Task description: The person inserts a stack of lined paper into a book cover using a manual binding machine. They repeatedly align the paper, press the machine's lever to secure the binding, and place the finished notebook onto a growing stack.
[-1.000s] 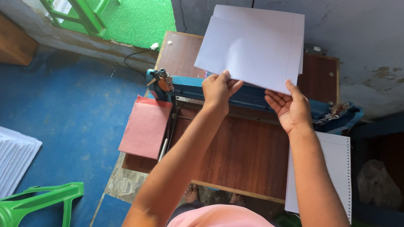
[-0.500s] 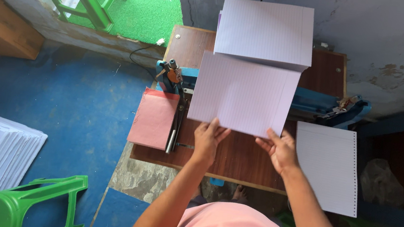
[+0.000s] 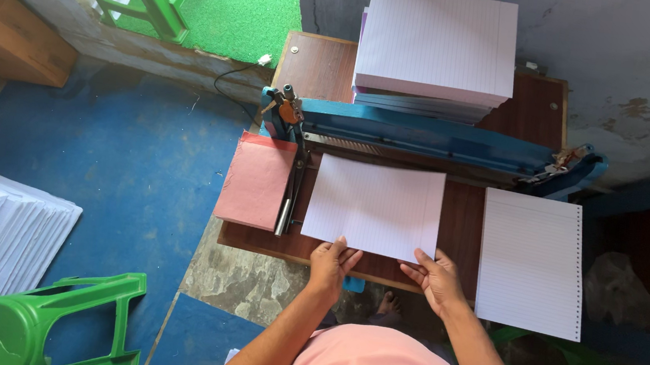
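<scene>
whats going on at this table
A person holds a batch of ruled sheets flat on the wooden table, the left hand and right hand gripping its near edge in front of a blue punching machine. A punched stack lies to the right, a tall paper pile behind the machine.
</scene>
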`<state>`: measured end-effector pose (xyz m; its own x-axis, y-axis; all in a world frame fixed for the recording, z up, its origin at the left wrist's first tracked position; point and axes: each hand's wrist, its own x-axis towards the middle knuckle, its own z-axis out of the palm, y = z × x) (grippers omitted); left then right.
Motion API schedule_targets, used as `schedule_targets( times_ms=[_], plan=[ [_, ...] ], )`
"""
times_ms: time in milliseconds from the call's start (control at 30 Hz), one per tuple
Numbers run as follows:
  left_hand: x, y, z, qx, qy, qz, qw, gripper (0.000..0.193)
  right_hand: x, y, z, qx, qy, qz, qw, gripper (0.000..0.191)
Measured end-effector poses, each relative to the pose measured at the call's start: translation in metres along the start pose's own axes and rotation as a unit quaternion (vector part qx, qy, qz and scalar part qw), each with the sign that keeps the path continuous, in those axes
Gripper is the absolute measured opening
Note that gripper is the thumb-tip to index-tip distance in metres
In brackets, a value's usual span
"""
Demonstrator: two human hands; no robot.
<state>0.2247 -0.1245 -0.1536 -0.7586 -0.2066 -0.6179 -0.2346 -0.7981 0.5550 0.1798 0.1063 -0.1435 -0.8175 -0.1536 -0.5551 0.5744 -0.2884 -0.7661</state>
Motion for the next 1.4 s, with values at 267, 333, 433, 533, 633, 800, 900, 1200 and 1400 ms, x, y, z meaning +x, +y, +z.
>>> schedule_targets(
  times_ms=[267,333,433,533,633,800,900,1200,1400],
  plan=[
    [0.008,0.016,0.019,0.015,0.047,-0.055,0.997,0.026,0.013,-0.015,0.009,0.005,0.02,0.038,0.999,0.029],
    [0.013,0.022,0.029,0.012,0.046,-0.055,0.997,0.025,0.018,-0.021,0.014,0.016,0.031,0.043,0.998,0.03],
    [0.025,0.032,0.039,0.018,0.06,-0.063,0.996,0.022,0.024,-0.03,0.023,0.023,0.045,0.051,0.997,0.031],
    [0.035,0.037,0.043,0.006,0.056,-0.062,0.996,0.022,0.031,-0.036,0.03,0.011,0.056,0.047,0.997,0.033],
    [0.042,0.044,0.043,-0.007,0.048,-0.053,0.997,0.024,0.041,-0.04,0.036,0.009,0.033,0.043,0.998,0.035],
    [0.045,0.056,0.038,-0.01,0.058,-0.061,0.996,0.027,0.049,-0.041,0.047,-0.002,0.02,0.052,0.998,0.034],
    [0.044,0.06,0.036,-0.009,0.054,-0.06,0.997,0.03,0.049,-0.042,0.052,-0.006,0.018,0.057,0.998,0.033],
    [0.049,0.065,0.032,-0.006,0.064,-0.071,0.995,0.029,0.051,-0.039,0.055,-0.061,0.011,0.053,0.997,0.039],
    [0.05,0.062,0.034,-0.003,0.087,-0.082,0.993,0.03,0.051,-0.038,0.057,-0.304,0.073,-0.052,0.949,0.071]
  ],
)
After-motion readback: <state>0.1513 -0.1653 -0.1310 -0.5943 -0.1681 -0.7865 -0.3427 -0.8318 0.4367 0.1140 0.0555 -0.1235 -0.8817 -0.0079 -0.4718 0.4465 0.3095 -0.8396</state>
